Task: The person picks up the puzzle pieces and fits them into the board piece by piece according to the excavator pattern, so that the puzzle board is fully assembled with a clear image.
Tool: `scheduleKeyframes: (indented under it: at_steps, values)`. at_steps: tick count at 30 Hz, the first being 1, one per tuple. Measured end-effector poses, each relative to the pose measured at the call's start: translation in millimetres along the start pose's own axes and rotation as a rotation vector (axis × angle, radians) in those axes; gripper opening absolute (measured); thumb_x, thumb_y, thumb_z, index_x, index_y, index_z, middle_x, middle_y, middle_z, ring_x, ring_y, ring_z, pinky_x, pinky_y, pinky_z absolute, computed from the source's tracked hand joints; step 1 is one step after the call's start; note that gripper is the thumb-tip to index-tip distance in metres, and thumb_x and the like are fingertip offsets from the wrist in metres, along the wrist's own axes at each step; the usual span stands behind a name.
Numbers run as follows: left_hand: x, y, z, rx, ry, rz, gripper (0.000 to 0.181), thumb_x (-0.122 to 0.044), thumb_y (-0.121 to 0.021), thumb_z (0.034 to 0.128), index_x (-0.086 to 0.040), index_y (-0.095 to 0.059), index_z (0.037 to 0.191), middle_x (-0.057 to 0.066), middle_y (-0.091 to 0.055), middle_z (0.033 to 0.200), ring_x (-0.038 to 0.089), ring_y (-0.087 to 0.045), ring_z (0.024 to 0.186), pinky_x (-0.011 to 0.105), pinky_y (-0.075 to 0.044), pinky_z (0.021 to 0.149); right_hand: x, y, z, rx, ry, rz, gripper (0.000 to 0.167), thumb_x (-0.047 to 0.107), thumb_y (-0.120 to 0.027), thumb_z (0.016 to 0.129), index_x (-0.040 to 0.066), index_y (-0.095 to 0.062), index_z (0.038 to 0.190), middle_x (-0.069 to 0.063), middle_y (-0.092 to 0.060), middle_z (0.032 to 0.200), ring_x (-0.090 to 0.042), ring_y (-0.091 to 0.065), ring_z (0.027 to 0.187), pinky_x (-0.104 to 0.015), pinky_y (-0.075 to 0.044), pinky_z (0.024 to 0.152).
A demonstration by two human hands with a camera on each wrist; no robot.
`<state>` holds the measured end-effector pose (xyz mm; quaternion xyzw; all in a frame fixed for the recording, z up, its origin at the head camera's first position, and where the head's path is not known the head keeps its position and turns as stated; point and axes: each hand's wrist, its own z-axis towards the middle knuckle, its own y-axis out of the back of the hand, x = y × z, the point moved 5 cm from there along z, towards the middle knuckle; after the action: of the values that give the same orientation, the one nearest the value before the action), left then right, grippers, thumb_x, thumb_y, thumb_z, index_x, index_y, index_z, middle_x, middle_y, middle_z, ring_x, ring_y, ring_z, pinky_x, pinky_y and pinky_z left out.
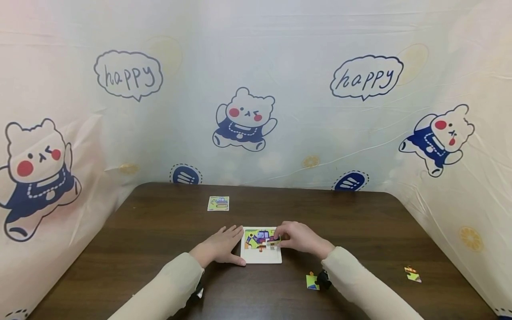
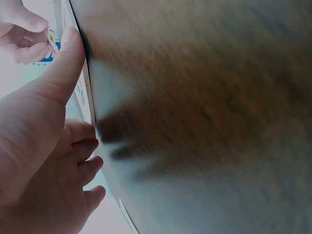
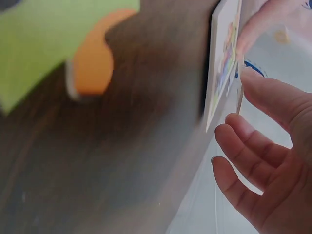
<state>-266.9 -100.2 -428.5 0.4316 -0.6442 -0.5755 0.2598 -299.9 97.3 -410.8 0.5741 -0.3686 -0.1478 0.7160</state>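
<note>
A white puzzle tray [image 1: 260, 258] lies in front of me, its upper part filled with joined pieces showing a vehicle on green. My left hand [image 1: 220, 247] touches the tray's left edge, fingers spread and thumb at the near corner. Over the right side of the tray, my right hand [image 1: 301, 237] pinches a puzzle piece [image 3: 239, 97] between thumb and fingertips. The right wrist view shows that piece nearly edge-on, so most of its picture is hidden. It also appears thin in the left wrist view, a puzzle piece [image 2: 51, 41] beyond my left thumb.
A loose green puzzle piece [image 1: 312, 282] with an orange tab lies by my right wrist. Another loose piece [image 1: 413, 274] is farther right. A small picture card [image 1: 218, 203] lies toward the back of the dark wooden table [image 1: 160, 213]. A printed curtain [image 1: 304, 133] hangs around the table.
</note>
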Motion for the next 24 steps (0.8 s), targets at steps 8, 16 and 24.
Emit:
scheduleKeyframes:
  at_steps: [8,16,24]
  values:
    - [-0.4,1.2,-0.7,0.000,-0.002,-0.001,0.093,-0.059,-0.062,0.0772,0.002,-0.032,0.141,0.015,-0.027,0.147,0.030,-0.022,0.135,0.047,-0.017,0.107,8,-6,6.3,0.040,0.004,-0.036,0.009,0.021,-0.072,0.081,0.018,-0.072,0.089,0.009,-0.059,0.085,-0.013,-0.052,0.073,-0.023,-0.042,0.063]
    - [2.4,-1.7,2.2,-0.002,0.016,0.004,0.094,-0.060,-0.062,0.0763,0.001,-0.032,0.141,0.014,-0.027,0.147,0.029,-0.022,0.135,0.046,-0.017,0.107,12,-9,11.3,0.046,0.021,-0.117,0.011,0.022,-0.071,0.082,0.017,-0.073,0.092,0.008,-0.063,0.087,-0.011,-0.053,0.073,-0.023,-0.044,0.063]
    - [2.3,-2.3,2.1,-0.004,0.014,0.006,0.095,-0.061,-0.061,0.0760,0.002,-0.032,0.141,0.014,-0.028,0.147,0.029,-0.022,0.135,0.046,-0.017,0.107,16,-10,9.9,0.044,0.028,-0.160,0.011,0.021,-0.072,0.081,0.018,-0.075,0.091,0.008,-0.062,0.089,-0.010,-0.057,0.080,-0.024,-0.047,0.067]
